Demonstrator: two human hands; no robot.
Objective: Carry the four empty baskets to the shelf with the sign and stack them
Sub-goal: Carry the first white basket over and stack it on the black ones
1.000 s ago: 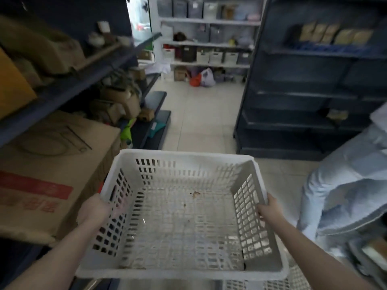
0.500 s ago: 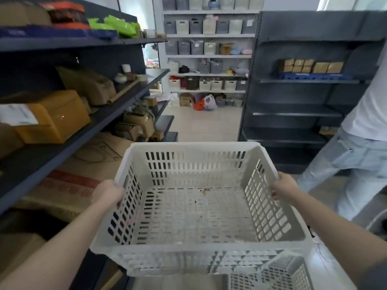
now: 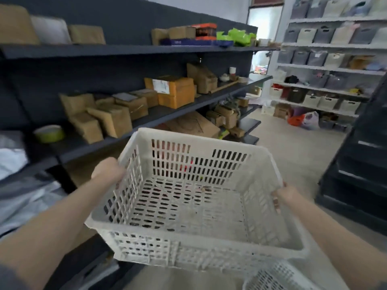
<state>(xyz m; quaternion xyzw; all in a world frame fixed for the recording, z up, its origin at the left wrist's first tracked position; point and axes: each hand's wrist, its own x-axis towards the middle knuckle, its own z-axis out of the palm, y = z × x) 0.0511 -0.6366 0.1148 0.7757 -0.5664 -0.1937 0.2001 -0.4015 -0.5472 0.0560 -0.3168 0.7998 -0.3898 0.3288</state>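
Both hands, left hand [image 3: 109,171] and right hand [image 3: 284,194], grip the empty white slotted plastic basket [image 3: 188,204]; view has swung left toward the dark shelving [image 3: 129,49], no sign visible yet.

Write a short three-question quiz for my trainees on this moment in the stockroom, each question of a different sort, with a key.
1. True or false: the white basket being carried is empty apart from a few specks on its floor.
2. How is the basket held? A) by the left hand alone; B) by the left hand and the right hand, one on each side wall; C) it rests on the dark shelf.
3. Fill in: the big orange box stands on the ____ board of the dark shelf at the left.

Key: 1 true; 2 B; 3 middle.
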